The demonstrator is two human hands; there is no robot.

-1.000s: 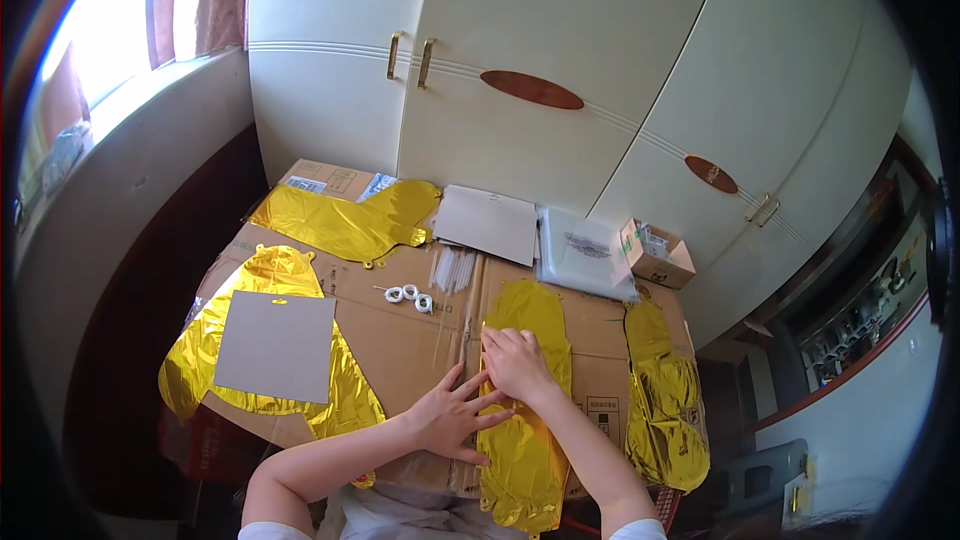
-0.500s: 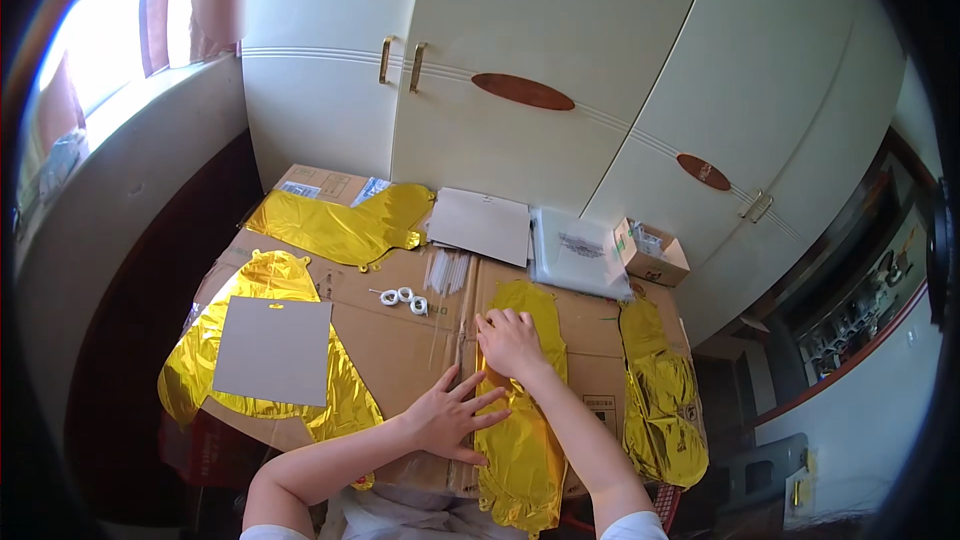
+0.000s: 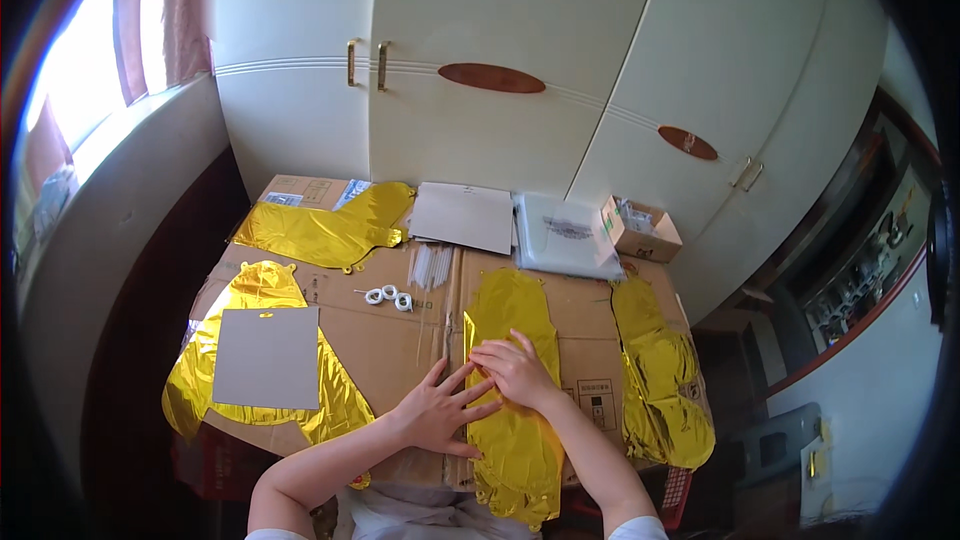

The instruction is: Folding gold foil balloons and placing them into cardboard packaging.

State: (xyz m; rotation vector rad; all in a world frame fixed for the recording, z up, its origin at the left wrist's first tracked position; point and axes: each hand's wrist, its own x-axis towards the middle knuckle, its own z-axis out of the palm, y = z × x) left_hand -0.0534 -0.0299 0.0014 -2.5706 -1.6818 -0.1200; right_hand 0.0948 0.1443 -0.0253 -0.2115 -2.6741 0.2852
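Both hands lay with fingers spread flat on the long crinkled gold foil balloon (image 3: 512, 380): right hand (image 3: 515, 372) atop it, left hand (image 3: 440, 413) at its left edge.

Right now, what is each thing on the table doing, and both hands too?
Left hand: open, fingers spread, flat on the cardboard beside the middle foil balloon.
Right hand: open, pressing flat on the middle foil balloon.
Middle foil balloon: deflated, lying flat.
Right foil balloon: deflated, crinkled.
Grey card: lying flat on a gold balloon.
Small box: open.
Cupboard doors: shut.
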